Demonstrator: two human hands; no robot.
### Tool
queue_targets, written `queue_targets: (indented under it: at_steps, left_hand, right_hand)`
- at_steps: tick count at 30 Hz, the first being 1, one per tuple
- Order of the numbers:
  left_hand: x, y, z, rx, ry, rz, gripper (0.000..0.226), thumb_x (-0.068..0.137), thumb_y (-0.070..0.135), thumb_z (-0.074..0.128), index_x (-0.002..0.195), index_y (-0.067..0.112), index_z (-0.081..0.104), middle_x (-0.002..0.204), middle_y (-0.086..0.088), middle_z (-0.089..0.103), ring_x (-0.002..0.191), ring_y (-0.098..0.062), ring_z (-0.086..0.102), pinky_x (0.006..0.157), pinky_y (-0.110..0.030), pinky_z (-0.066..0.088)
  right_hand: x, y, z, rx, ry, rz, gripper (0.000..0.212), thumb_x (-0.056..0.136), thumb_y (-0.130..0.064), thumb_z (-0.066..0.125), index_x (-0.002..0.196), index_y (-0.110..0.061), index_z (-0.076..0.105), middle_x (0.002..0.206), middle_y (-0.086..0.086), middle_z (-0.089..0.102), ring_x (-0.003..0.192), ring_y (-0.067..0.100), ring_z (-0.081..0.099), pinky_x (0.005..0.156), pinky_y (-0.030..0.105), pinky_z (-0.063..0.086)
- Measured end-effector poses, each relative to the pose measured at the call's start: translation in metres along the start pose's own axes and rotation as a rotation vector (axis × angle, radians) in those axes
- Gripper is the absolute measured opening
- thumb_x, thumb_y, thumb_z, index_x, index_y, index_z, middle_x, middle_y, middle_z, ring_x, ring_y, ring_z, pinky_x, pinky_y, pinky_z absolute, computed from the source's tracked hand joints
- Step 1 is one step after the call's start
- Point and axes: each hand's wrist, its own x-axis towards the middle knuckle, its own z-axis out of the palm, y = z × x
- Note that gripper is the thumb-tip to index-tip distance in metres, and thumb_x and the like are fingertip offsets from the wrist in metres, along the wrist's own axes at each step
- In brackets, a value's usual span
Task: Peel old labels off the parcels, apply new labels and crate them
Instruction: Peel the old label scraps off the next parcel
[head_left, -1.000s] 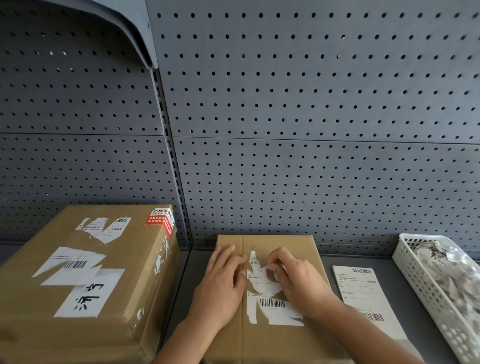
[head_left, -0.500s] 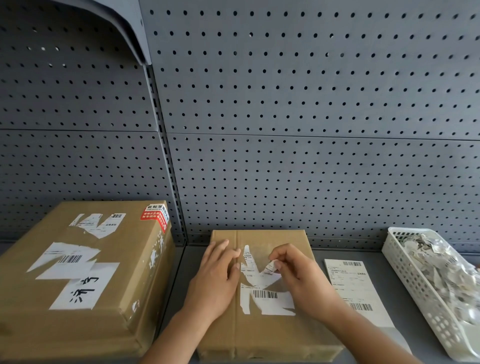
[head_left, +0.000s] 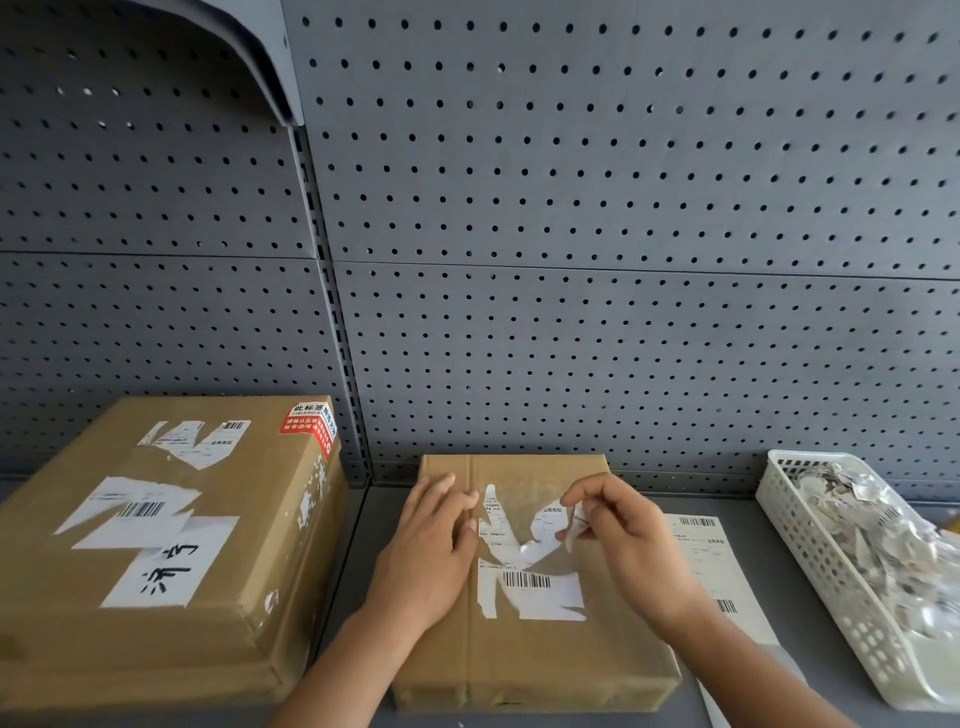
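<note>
A small brown parcel (head_left: 530, 654) lies flat on the grey shelf in front of me. A torn white old label (head_left: 524, 587) with a barcode still sticks to its top. My left hand (head_left: 431, 551) rests flat on the parcel's left half, fingers straight. My right hand (head_left: 623, 540) hovers over the parcel's right side and pinches a small torn strip of label (head_left: 575, 526) between thumb and fingers. A fresh white label sheet (head_left: 711, 566) lies on the shelf just right of the parcel, partly under my right wrist.
A bigger brown box (head_left: 171, 545) with torn label remains and a red sticker stands at the left. A white plastic basket (head_left: 852, 587) full of label scraps sits at the right. Grey pegboard (head_left: 571, 260) closes the back of the shelf.
My right hand has lifted off the label and pulled a small torn strip up and to the right. The left hand stays flat on the parcel.
</note>
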Motion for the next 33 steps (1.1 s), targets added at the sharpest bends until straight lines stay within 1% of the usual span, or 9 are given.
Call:
queue_targets:
  at_steps: [2,4,7,10,12,16,20,28,33]
  left_hand:
    - [0.000,-0.001,0.000,-0.002,0.000,0.002,0.038,0.107,0.042,0.034,0.144,0.044,0.041,0.162,0.027,0.012,0.149,0.006,-0.011,0.112,-0.040,0.037]
    - [0.000,-0.001,0.001,-0.006,0.003,0.007,0.038,0.107,0.042,0.034,0.144,0.044,0.042,0.162,0.027,0.012,0.149,0.006,-0.010,0.113,-0.039,0.036]
    - [0.000,-0.001,0.002,-0.009,0.008,0.011,0.038,0.107,0.041,0.035,0.144,0.043,0.043,0.162,0.027,0.013,0.149,0.006,-0.010,0.112,-0.039,0.037]
    - [0.000,-0.001,0.002,-0.009,0.011,0.014,0.038,0.107,0.041,0.035,0.143,0.043,0.043,0.162,0.027,0.013,0.149,0.006,-0.010,0.112,-0.038,0.037]
    - [0.000,-0.001,0.002,-0.011,0.010,0.013,0.038,0.107,0.042,0.035,0.144,0.043,0.043,0.162,0.027,0.012,0.149,0.006,-0.010,0.112,-0.038,0.037]
    - [0.000,-0.001,0.002,-0.002,0.007,0.007,0.038,0.106,0.043,0.036,0.143,0.044,0.042,0.162,0.027,0.011,0.150,0.005,-0.011,0.111,-0.042,0.039]
    - [0.000,0.000,0.001,0.003,0.003,0.009,0.037,0.106,0.043,0.036,0.143,0.043,0.042,0.162,0.027,0.011,0.150,0.004,-0.011,0.109,-0.041,0.040]
    - [0.000,-0.001,0.001,-0.007,-0.002,0.013,0.038,0.106,0.043,0.036,0.144,0.043,0.041,0.163,0.027,0.010,0.149,0.005,-0.011,0.110,-0.041,0.040]
    - [0.000,-0.003,0.002,-0.007,0.009,0.014,0.038,0.106,0.043,0.036,0.144,0.043,0.042,0.163,0.026,0.012,0.150,0.004,-0.010,0.110,-0.041,0.041]
  right_hand:
    - [0.004,-0.003,-0.004,0.042,-0.011,0.045,0.042,0.100,0.000,0.040,0.081,-0.027,0.067,0.071,0.000,0.063,0.075,0.030,0.068,0.078,0.040,0.052]
    - [0.008,-0.003,-0.005,-0.012,-0.042,0.069,0.035,0.099,-0.008,0.046,0.081,-0.028,0.067,0.069,-0.001,0.060,0.068,0.021,0.061,0.074,0.043,0.051]
    - [0.010,-0.003,-0.001,-0.158,-0.076,0.033,0.021,0.097,-0.021,0.057,0.081,-0.033,0.066,0.062,-0.012,0.048,0.059,0.010,0.042,0.060,0.028,0.040]
    - [0.013,-0.002,0.005,-0.237,-0.115,-0.004,0.014,0.095,-0.018,0.062,0.088,-0.028,0.066,0.057,-0.023,0.048,0.054,0.006,0.035,0.055,0.015,0.034]
    - [0.014,-0.002,0.010,-0.331,-0.146,-0.035,0.014,0.094,-0.014,0.063,0.092,-0.027,0.067,0.066,-0.028,0.053,0.054,0.003,0.041,0.057,0.011,0.036]
    - [0.014,0.001,0.016,-0.544,-0.282,-0.125,0.016,0.092,-0.016,0.064,0.102,-0.026,0.070,0.091,-0.015,0.051,0.063,-0.004,0.052,0.063,0.007,0.037]
    - [0.017,0.008,0.018,-0.636,-0.301,-0.145,0.016,0.093,-0.023,0.063,0.107,-0.027,0.069,0.094,-0.012,0.048,0.054,0.007,0.048,0.060,0.011,0.040]
    - [0.023,0.022,0.018,-0.722,-0.322,-0.234,0.015,0.091,-0.022,0.065,0.105,-0.025,0.071,0.094,-0.013,0.047,0.063,0.003,0.051,0.066,0.008,0.038]
    - [0.023,0.028,0.018,-0.734,-0.322,-0.279,0.008,0.092,-0.016,0.066,0.096,-0.021,0.070,0.095,-0.010,0.049,0.060,-0.002,0.050,0.070,0.025,0.050]
